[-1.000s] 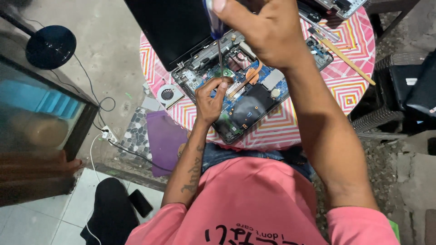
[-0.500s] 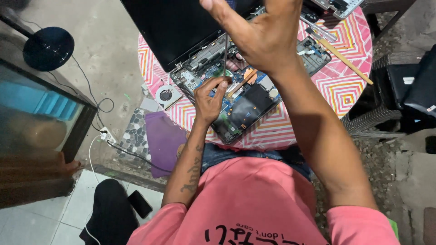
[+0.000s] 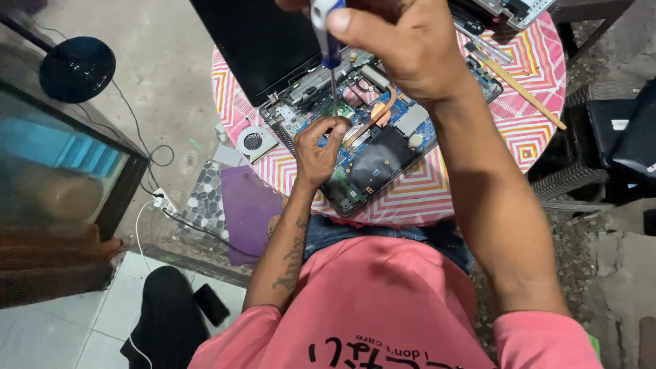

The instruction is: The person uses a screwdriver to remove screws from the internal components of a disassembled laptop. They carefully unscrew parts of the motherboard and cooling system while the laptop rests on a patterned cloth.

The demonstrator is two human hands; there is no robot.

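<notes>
An opened laptop (image 3: pixel 383 147) with its blue circuit board bare lies on a round table (image 3: pixel 437 191) covered in a pink zigzag cloth. My right hand (image 3: pixel 403 44) is raised close to the camera, wrapped around the blue and white handle of a screwdriver (image 3: pixel 331 55). Its thin shaft runs down to the board. My left hand (image 3: pixel 318 154) rests on the board, fingers pinched around the screwdriver's tip. The black screen (image 3: pixel 260 41) lies flat beyond the board.
A small round fan (image 3: pixel 254 141) lies on the cloth left of the laptop. A wooden stick (image 3: pixel 523 92) and another laptop part (image 3: pixel 509 10) are at the far right. A black stool (image 3: pixel 76 68), cables, a purple mat (image 3: pixel 246 212) and a dark chair (image 3: pixel 615 143) surround the table.
My right hand has shifted left and nearer the camera with the screwdriver. My left hand has stayed at the same spot on the board.
</notes>
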